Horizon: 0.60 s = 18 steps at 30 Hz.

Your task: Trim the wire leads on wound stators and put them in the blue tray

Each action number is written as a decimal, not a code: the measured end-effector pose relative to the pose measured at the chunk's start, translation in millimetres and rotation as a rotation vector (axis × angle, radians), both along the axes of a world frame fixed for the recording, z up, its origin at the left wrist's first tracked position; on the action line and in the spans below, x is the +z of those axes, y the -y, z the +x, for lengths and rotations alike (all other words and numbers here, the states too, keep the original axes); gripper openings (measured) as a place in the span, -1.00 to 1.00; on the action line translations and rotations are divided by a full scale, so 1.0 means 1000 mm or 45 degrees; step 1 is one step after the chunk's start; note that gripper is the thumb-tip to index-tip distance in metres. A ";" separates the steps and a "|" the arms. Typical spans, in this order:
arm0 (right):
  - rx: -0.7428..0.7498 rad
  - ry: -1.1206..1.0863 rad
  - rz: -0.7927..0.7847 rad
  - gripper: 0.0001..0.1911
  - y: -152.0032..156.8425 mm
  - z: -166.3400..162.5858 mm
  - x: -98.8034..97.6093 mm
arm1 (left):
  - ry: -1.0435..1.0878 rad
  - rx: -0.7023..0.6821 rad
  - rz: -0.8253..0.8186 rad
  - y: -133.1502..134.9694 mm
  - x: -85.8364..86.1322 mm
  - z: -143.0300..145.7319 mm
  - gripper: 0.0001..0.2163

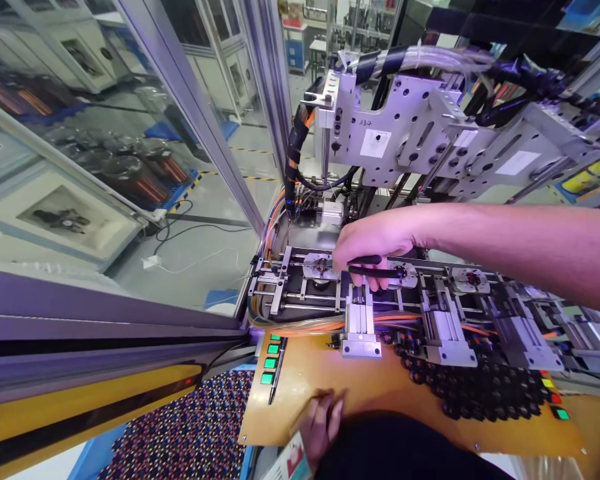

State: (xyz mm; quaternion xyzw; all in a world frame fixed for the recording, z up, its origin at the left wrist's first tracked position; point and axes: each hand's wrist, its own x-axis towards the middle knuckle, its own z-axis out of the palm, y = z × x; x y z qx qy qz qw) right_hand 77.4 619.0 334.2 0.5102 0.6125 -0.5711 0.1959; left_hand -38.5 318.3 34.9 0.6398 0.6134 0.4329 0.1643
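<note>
My right hand (375, 240) reaches in from the right over a machine's metal track (300, 293). Its fingers are closed on a black-handled plier-like tool (375, 271). The tool's tip, hidden under the hand, points left toward a round metal fixture (319, 265) on the track. A second round fixture (473, 280) sits further right. My left hand (323, 420) rests at the near edge of an orange control panel (380, 387), fingers lying flat and holding nothing. A silver clamp block (361, 327) stands just below my right hand.
Green buttons (271, 355) line the panel's left edge and coloured ones (555, 400) its right. A heap of small black round parts (485, 390) lies on the panel. A drilled metal head with cables (405, 133) hangs above. A glass guard (105, 167) walls the left.
</note>
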 end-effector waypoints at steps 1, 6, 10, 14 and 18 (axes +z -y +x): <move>0.007 -0.001 -0.006 -0.83 0.000 0.000 -0.001 | 0.008 -0.013 0.005 0.000 -0.001 -0.001 -0.86; 0.030 0.012 -0.014 -0.83 -0.001 -0.002 -0.003 | 0.024 -0.024 0.006 0.000 -0.002 -0.001 -0.88; 0.014 -0.028 -0.014 -0.84 -0.004 -0.002 -0.007 | 0.017 -0.008 -0.028 0.000 -0.003 0.000 -0.87; -0.001 -0.077 -0.044 -0.82 -0.005 -0.002 -0.012 | 0.010 -0.041 -0.027 0.000 -0.003 -0.003 -0.87; 0.021 -0.063 0.056 -0.80 0.005 -0.004 -0.005 | -0.010 -0.054 -0.029 0.001 -0.004 -0.005 -0.88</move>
